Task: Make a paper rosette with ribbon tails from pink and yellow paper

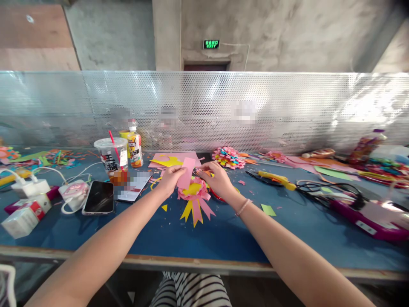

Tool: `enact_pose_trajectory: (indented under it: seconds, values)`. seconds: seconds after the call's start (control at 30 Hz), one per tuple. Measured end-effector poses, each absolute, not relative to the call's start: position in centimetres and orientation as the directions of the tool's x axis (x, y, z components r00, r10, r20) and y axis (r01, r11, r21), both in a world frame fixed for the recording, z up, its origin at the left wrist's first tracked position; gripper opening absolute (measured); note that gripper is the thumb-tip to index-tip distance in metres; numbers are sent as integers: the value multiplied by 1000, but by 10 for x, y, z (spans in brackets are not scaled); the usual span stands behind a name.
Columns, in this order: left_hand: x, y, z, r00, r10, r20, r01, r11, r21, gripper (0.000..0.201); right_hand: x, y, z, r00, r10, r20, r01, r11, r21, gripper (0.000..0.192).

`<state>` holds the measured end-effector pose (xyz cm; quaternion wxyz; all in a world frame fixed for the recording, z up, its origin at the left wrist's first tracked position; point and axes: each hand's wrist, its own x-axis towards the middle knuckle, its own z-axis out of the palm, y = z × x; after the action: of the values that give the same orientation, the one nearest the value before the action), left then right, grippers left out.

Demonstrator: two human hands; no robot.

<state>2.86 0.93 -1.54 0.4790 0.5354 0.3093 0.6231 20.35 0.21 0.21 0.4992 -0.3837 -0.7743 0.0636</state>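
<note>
A pink paper strip (188, 169) stands up from my left hand (172, 181), pinched between thumb and fingers. Just to the right is my right hand (219, 179), its fingers bent together close to the strip; what they pinch, if anything, is too small to make out. Below both hands lies a paper rosette (193, 190) with a frilled pink edge and a yellow middle. Pink and yellow notched paper tails (195, 209) fan out from it toward me. Partly hidden behind my right wrist is a red ring-shaped thing (216, 195).
A drink cup with a straw (111, 157), a juice bottle (135, 147) and a phone (99, 197) stand or lie at left. A multicoloured paper pompom (227, 157) sits behind my hands. Yellow-handled scissors (276, 179) and a purple power strip (367, 224) are at right. A perforated metal screen (204, 111) borders the table's back.
</note>
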Motion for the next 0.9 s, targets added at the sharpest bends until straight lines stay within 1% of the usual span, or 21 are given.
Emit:
enact_pose_trajectory:
  seconds: [0.1, 0.2, 0.3, 0.47, 0.57, 0.67, 0.77, 0.9]
  values:
    - [27, 13, -17, -24, 932, 362, -251, -356, 900, 22, 209, 6, 2, -176, 709, 683, 555, 644, -526, 9]
    - [23, 20, -20, -78, 929, 361, -247, -368, 896, 24, 216, 9, 1, -195, 741, 642, 595, 610, -523, 11]
    - [19, 25, -22, -80, 931, 356, -269, -364, 891, 24, 218, 9, 1, -249, 724, 643, 625, 628, -465, 11]
    - [21, 21, -18, -40, 949, 313, -393, -303, 868, 21, 207, 4, -5, -399, 672, 625, 552, 719, -421, 15]
    - [24, 14, -13, -18, 961, 276, -467, -252, 847, 20, 201, 2, -10, -468, 647, 602, 557, 745, -367, 17]
    - [25, 8, -7, 28, 969, 247, -509, -199, 837, 21, 200, 3, -11, -470, 642, 605, 589, 739, -327, 14]
    - [25, 4, -4, 65, 969, 237, -543, -165, 823, 19, 204, 5, -8, -448, 667, 596, 612, 714, -339, 15]
    - [25, 1, -2, 55, 974, 222, -560, -154, 814, 18, 210, 8, -5, -416, 687, 596, 628, 691, -357, 14]
